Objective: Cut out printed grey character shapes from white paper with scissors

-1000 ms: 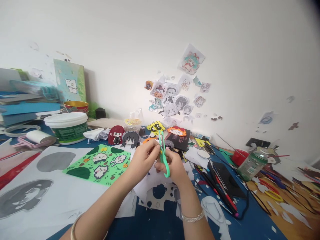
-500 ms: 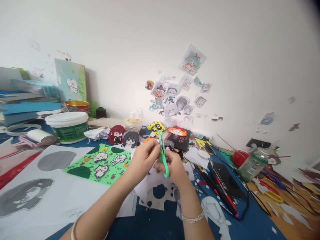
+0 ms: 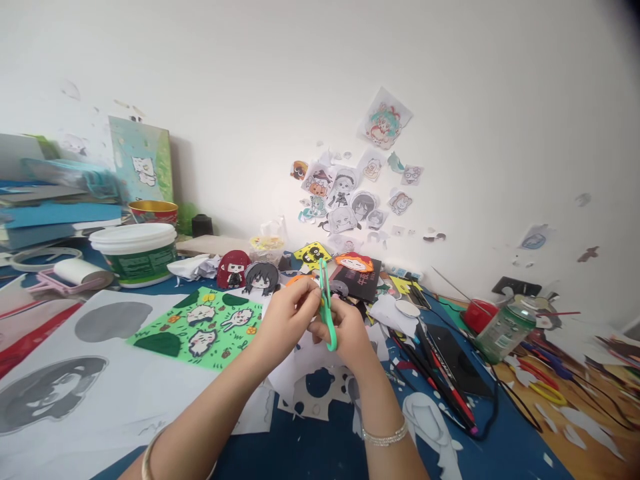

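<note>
My right hand (image 3: 347,330) is closed round the handles of green scissors (image 3: 326,310), their blades pointing up and away from me, nearly together. Just left of the blades, my left hand (image 3: 293,310) is closed in a pinch. Its fingers hide whatever is between them; I cannot make it out. Below both hands lie white paper scraps (image 3: 295,370) and a sheet with cut-out holes (image 3: 313,400). A green sheet with drawn animals (image 3: 215,343) lies left of my left hand.
Printed paper (image 3: 75,427) covers the near left, with a white-lidded tub (image 3: 133,257) behind it. Pens (image 3: 445,383), a dark tablet-like slab (image 3: 460,360) and a glass jar (image 3: 507,330) are on the right. Paper cutouts (image 3: 233,270) stand at the back; pictures (image 3: 385,123) hang on the wall.
The scissor blades have come closer together, and the scissors have turned slightly. Both hands stay in nearly the same place.
</note>
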Motion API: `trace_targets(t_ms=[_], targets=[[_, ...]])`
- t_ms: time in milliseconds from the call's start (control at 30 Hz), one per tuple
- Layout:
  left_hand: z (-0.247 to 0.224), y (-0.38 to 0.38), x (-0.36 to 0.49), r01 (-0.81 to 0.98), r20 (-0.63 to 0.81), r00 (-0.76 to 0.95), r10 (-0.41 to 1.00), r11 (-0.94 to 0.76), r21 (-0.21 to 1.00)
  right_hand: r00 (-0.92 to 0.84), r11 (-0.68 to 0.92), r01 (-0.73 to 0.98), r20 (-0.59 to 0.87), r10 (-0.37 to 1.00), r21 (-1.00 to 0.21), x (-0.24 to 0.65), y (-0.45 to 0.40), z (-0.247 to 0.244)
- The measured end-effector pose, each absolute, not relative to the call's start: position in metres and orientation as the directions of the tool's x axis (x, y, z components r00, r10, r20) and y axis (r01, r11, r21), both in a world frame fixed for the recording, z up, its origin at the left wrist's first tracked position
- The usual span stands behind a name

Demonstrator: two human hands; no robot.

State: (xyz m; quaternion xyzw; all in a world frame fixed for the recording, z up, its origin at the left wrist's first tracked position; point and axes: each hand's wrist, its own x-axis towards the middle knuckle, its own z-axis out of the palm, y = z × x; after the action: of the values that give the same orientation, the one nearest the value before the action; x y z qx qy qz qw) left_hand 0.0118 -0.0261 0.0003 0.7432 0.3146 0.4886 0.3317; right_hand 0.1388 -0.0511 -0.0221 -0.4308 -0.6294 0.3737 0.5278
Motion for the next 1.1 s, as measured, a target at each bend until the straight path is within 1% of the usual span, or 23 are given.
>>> trace_targets(t_ms=[67, 167, 300, 400, 600, 733, 900, 1000, 1100], targets=[[0.0, -0.0259, 0.0127, 0.141, 0.513, 0.326, 0.794, -0.578, 0.804, 0.035, 0.365, 0.146, 0.373, 0.927, -0.92, 0.1385, -0.0495, -0.0224], [0.0003, -0.025, 0.0136, 0.18, 0.51, 0.335, 0.792, -0.586, 0.79, 0.186, 0.428, 0.126, 0.445, 0.876, -0.895, 0.1397, -0.0477, -0.023], [0.0001, -0.022, 0.0134, 0.241, 0.495, 0.346, 0.797, -0.585, 0.774, 0.235, 0.568, 0.158, 0.59, 0.773, -0.807, 0.1419, -0.0484, -0.0213], [-0.0021, -0.019, 0.0132, 0.296, 0.478, 0.389, 0.788, -0.598, 0.745, 0.255, 0.611, 0.193, 0.64, 0.725, -0.768, 0.1427, -0.0491, -0.0198], [-0.0054, -0.0176, 0.0144, 0.346, 0.436, 0.48, 0.762, -0.62, 0.704, 0.272, 0.604, 0.256, 0.655, 0.705, -0.755, 0.1443, -0.0473, -0.0229], [-0.0059, -0.0171, 0.0154, 0.35, 0.436, 0.491, 0.754, -0.629, 0.694, 0.287, 0.58, 0.301, 0.652, 0.702, -0.757, 0.1459, -0.0454, -0.0262], [-0.0052, -0.0183, 0.0151, 0.386, 0.443, 0.487, 0.753, -0.641, 0.664, 0.29, 0.586, 0.297, 0.656, 0.697, -0.754, 0.1459, -0.0453, -0.0252], [-0.0039, -0.0199, 0.0151, 0.464, 0.46, 0.469, 0.754, -0.654, 0.597, 0.303, 0.579, 0.3, 0.651, 0.696, -0.758, 0.1453, -0.0468, -0.0229], [-0.0031, -0.0208, 0.0156, 0.538, 0.513, 0.463, 0.723, -0.689, 0.486, 0.316, 0.561, 0.309, 0.639, 0.701, -0.768, 0.1452, -0.0471, -0.0219]])
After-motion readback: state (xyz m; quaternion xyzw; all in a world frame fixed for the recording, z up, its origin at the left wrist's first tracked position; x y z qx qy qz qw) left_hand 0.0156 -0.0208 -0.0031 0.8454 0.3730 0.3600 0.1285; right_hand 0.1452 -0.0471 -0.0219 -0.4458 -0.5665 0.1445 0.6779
